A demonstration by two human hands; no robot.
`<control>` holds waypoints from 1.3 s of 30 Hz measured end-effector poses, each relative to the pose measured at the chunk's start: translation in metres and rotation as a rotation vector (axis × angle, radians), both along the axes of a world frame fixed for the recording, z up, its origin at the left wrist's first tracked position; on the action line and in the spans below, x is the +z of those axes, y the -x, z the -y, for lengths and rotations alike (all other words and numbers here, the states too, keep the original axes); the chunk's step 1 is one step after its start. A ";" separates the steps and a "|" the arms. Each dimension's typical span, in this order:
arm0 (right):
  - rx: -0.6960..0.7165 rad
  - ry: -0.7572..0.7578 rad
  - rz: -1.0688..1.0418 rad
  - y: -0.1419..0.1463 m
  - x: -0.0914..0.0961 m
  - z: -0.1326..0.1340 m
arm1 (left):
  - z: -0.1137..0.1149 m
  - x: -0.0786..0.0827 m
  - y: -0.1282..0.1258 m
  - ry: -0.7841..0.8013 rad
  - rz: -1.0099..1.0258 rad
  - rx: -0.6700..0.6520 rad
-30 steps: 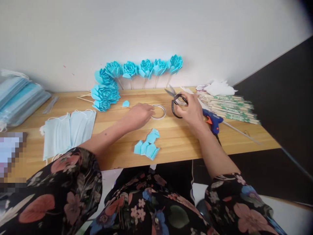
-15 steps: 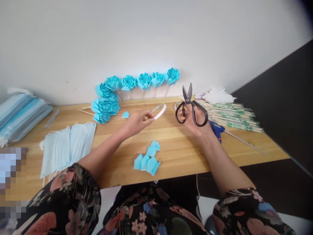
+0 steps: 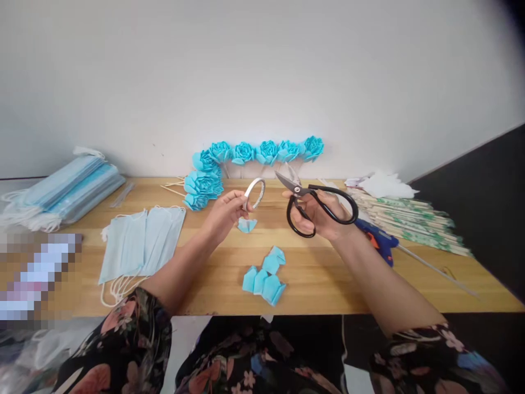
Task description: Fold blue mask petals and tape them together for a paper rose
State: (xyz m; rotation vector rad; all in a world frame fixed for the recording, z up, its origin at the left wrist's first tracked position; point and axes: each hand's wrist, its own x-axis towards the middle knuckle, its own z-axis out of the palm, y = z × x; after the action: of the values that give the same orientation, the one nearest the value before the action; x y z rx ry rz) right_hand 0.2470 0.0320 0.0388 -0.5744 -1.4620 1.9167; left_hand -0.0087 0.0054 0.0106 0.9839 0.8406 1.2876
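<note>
My left hand [image 3: 225, 213] is raised above the wooden table [image 3: 328, 273] and pinches a thin white roll of tape [image 3: 255, 193], held on edge. My right hand [image 3: 318, 216] grips black-handled scissors [image 3: 315, 201] with the blades slightly apart, their tips pointing left towards the tape roll, a short gap away. A small blue folded petal [image 3: 247, 225] lies on the table just below my left hand. A cluster of blue folded petals [image 3: 264, 276] rests near the front edge.
Blue paper flowers on sticks [image 3: 254, 156] lean against the wall. Face masks [image 3: 143, 241] lie spread at left, with a stack of masks [image 3: 65, 189] further back. A blue glue gun [image 3: 379, 241], wrapped chopsticks [image 3: 410, 216] and white scraps [image 3: 385, 185] lie at right.
Both hands lifted off the table, the left with the tape roll and the right with the scissors. The scissors swung from pointing up to pointing left at the tape. The view shifted.
</note>
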 end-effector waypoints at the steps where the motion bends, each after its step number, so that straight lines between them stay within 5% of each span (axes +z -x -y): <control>1: 0.036 -0.015 -0.030 0.005 -0.002 -0.001 | -0.001 -0.001 0.000 -0.001 0.008 0.004; 9: 0.134 0.073 -0.086 0.013 -0.040 0.006 | -0.001 -0.004 -0.001 0.014 0.038 -0.041; 39: 0.226 -0.067 -0.031 0.015 -0.039 0.011 | 0.006 -0.010 -0.008 -0.052 -0.054 -0.184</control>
State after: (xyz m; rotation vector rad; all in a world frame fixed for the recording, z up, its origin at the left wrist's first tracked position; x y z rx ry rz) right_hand 0.2318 0.0213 -0.0007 -0.3596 -1.6230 2.0282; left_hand -0.0002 -0.0006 0.0003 1.1152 0.7427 1.1344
